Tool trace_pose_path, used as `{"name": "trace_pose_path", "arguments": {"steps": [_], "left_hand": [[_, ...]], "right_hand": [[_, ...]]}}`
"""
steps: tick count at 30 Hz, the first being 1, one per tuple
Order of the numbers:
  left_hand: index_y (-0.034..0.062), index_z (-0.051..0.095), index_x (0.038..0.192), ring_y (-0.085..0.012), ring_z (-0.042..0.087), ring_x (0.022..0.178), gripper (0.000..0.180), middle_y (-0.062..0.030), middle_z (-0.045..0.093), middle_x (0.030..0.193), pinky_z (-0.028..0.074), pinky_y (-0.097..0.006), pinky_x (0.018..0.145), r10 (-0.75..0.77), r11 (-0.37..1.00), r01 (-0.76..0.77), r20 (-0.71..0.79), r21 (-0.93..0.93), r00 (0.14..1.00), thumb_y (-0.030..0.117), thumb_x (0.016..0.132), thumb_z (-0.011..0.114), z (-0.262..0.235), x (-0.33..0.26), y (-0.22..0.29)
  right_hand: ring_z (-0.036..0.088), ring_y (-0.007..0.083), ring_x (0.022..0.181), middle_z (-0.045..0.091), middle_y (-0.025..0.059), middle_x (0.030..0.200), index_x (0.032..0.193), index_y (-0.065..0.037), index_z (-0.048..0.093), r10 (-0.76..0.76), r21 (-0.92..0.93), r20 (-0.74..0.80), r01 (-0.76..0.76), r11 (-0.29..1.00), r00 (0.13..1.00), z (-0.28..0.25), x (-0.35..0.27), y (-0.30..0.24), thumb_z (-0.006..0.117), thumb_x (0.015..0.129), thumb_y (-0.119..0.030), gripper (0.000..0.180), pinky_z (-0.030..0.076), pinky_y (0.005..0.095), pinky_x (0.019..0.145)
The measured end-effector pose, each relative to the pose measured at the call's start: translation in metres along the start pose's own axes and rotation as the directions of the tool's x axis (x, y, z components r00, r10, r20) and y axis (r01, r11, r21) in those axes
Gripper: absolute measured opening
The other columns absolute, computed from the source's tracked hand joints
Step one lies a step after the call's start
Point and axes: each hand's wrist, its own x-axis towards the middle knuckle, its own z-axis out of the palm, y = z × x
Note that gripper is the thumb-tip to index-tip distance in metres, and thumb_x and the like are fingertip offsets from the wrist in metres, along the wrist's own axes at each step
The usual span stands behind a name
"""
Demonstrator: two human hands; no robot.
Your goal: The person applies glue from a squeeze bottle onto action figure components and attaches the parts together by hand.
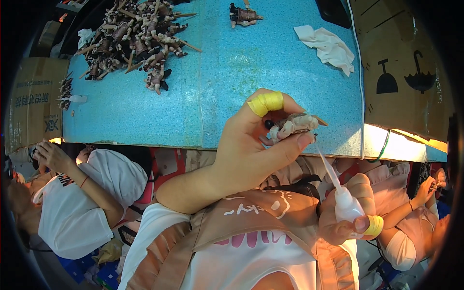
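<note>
My left hand (pixel 253 140), with yellow tape round one finger, pinches a small figurine (pixel 292 126) above the table's front edge. The figurine is pale and brown, with dark bits at its ends, and a flat wooden stick (pixel 320 121) pokes out at its right side. In my right hand (pixel 366 193) is a white squeeze bottle (pixel 347 207) with a long thin nozzle. Its tip points up and ends just below the figurine, and I cannot tell whether they touch. Yellow tape also wraps my right thumb. The fingers behind the figurine are partly hidden.
A heap of similar figurines (pixel 137 41) with wooden sticks covers the blue tabletop (pixel 159 118) at far left. One figurine (pixel 244 17) lies at the far middle, near a crumpled white cloth (pixel 328 47). Cardboard boxes (pixel 403 63) flank the table. Co-workers (pixel 87 203) sit on both sides.
</note>
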Motion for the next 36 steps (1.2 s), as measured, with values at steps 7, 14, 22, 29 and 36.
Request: {"name": "trace_pose_path", "arguments": {"steps": [7, 14, 22, 29, 36], "left_hand": [[0.0007, 0.047, 0.108, -0.0107, 0.055, 0.086, 0.035, -0.007, 0.055, 0.096, 0.049, -0.026, 0.077, -0.031, 0.998, 0.031, 0.007, -0.045, 0.999, -0.005, 0.077, 0.061, 0.004, -0.002, -0.001], [0.0012, 0.046, 0.105, -0.0144, 0.056, 0.09, 0.033, -0.0103, 0.059, 0.097, 0.045, -0.026, 0.077, -0.093, 0.989, 0.09, -0.014, -0.116, 0.996, -0.005, 0.077, 0.061, -0.002, -0.001, 0.002], [0.0001, 0.046, 0.11, -0.0134, 0.056, 0.087, 0.034, -0.0087, 0.057, 0.097, 0.046, -0.026, 0.073, -0.116, 0.991, 0.107, -0.111, -0.08, 0.987, 0.0, 0.079, 0.062, -0.009, -0.001, 0.003], [0.0006, 0.047, 0.111, -0.0118, 0.052, 0.077, 0.031, -0.0065, 0.055, 0.095, 0.045, -0.025, 0.064, -0.159, 0.987, 0.155, -0.15, -0.036, 0.976, 0.007, 0.083, 0.057, -0.013, 0.001, -0.006], [0.0032, 0.047, 0.111, -0.0101, 0.052, 0.076, 0.029, -0.0054, 0.054, 0.097, 0.045, -0.025, 0.063, -0.113, 0.993, 0.108, -0.168, -0.042, 0.979, 0.008, 0.084, 0.055, -0.004, 0.01, -0.003]], "right_hand": [[0.031, 0.0167, 0.056, 0.042, 0.002, 0.061, 0.093, -0.012, 0.05, 0.05, -0.033, 0.126, -0.046, 0.998, 0.991, -0.01, 0.0, -0.004, 0.053, 0.085, -0.028, 0.018, 0.022, 0.0319, 0.052], [0.029, 0.0162, 0.057, 0.044, 0.0027, 0.065, 0.097, -0.012, 0.05, 0.055, 0.049, 0.175, -0.064, 0.997, 0.983, -0.011, 0.002, 0.001, 0.053, 0.086, -0.03, 0.021, 0.02, 0.0312, 0.052], [0.053, 0.0158, 0.084, 0.056, 0.0101, 0.096, 0.113, 0.001, 0.049, 0.601, -0.079, 0.071, -0.596, 0.799, 0.796, -0.001, 0.034, 0.041, 0.056, 0.081, -0.009, 0.034, 0.043, 0.0282, 0.073], [0.055, 0.0285, 0.085, 0.057, 0.0096, 0.091, 0.09, -0.004, 0.054, 0.365, -0.689, 0.216, -0.124, 0.714, 0.906, -0.005, 0.04, 0.086, 0.068, 0.064, -0.01, 0.03, 0.039, 0.0375, 0.073], [0.055, 0.0285, 0.088, 0.059, 0.0123, 0.094, 0.092, -0.001, 0.055, 0.21, -0.612, 0.054, -0.134, 0.779, 0.976, -0.022, 0.034, 0.064, 0.067, 0.069, -0.012, 0.029, 0.042, 0.0371, 0.073]]}}
